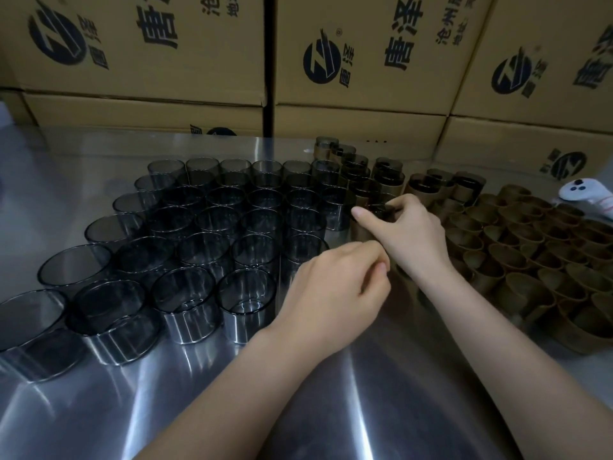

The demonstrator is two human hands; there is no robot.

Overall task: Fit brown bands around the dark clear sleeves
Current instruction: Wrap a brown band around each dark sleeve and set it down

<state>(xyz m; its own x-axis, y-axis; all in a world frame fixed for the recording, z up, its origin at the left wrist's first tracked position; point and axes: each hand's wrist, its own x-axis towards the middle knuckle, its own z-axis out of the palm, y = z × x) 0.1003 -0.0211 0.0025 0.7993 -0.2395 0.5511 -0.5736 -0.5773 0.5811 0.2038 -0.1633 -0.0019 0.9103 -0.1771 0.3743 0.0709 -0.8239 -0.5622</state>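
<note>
While the right hand (411, 227) closes its grip in a pinch on the rim of a dark clear plastic sleeve (376, 209) seated in a brown paper band (361, 230) mid-way across the shiny steel counter (331, 393), the left hand (335, 290) hovers just beside it, fingers curled; whether its grip holds anything cannot be told. Bare sleeves (205, 220) stand in rows at left, loose bands (517, 260) crowd the right, and banded sleeves (361, 180) stand behind.
</note>
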